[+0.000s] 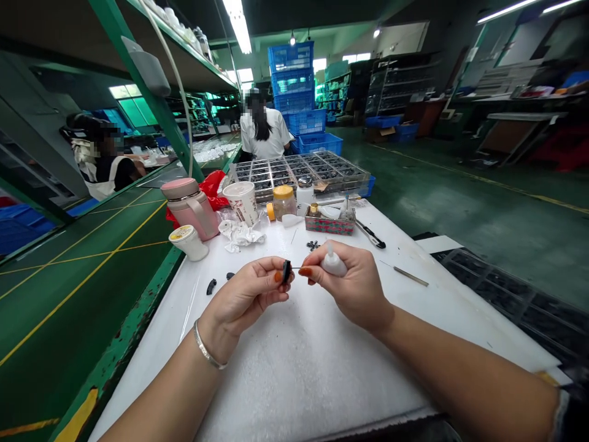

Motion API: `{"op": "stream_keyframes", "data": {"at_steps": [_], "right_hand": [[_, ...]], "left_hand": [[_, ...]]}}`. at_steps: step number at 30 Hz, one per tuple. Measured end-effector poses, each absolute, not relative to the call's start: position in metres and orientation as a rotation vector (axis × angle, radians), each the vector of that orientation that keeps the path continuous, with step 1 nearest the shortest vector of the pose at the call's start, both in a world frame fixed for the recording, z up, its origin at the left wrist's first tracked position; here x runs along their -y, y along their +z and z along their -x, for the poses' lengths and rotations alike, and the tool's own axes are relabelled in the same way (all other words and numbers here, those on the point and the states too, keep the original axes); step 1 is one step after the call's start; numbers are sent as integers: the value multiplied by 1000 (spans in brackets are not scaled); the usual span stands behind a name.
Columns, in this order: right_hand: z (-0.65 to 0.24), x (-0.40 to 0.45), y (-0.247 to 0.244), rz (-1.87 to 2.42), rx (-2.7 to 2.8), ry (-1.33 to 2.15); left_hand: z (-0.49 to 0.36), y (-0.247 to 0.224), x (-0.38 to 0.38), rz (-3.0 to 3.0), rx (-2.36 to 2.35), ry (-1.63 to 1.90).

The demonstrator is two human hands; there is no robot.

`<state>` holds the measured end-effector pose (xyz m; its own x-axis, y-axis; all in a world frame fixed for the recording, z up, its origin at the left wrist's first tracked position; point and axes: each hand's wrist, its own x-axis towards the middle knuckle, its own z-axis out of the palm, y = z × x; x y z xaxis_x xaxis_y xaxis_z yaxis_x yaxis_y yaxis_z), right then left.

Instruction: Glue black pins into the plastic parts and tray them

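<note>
Between the thumb and fingers of my left hand (pixel 251 288) is a small black part (pixel 286 271), held upright above the table. My right hand (pixel 354 282) pinches a thin dark pin (pixel 295 267) whose tip meets or nearly meets the black part; the exact contact is too small to tell. Tucked in the same hand is a small white squeeze bottle (pixel 334 263), its nozzle pointing up. A curved black piece (pixel 211 286) lies left of my left hand, with another black piece (pixel 230 276) partly hidden beside that hand. Several tiny black pieces (pixel 313 245) lie beyond my right hand.
The white table (pixel 294 368) also bears a pink mug (pixel 191 209), paper cup (pixel 242 202), crumpled tissue (pixel 242 235), yellow-lidded jar (pixel 284 202), small box (pixel 329 224), cutter (pixel 370 233) and metal rod (pixel 411 275). Behind stands a compartment tray (pixel 299 172). Two people sit farther off.
</note>
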<state>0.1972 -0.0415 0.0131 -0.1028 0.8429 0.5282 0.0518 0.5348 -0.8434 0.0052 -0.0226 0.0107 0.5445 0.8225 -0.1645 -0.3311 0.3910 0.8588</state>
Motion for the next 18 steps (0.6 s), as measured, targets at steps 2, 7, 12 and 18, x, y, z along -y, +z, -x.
{"op": "stream_keyframes", "data": {"at_steps": [2,7,12,18], "right_hand": [[-197,42,12,800,1566,756],[-198,42,11,813,1645,603],[-198,45,13,716,1720,450],[-197,46,10,706,1849,129]], "left_hand": [[-5,10,22,-877,-635,791],[-6,11,22,-846,-653,793],[-9,13,23,-814,-664,795],[-10,11,23,-845,-686,805]]}}
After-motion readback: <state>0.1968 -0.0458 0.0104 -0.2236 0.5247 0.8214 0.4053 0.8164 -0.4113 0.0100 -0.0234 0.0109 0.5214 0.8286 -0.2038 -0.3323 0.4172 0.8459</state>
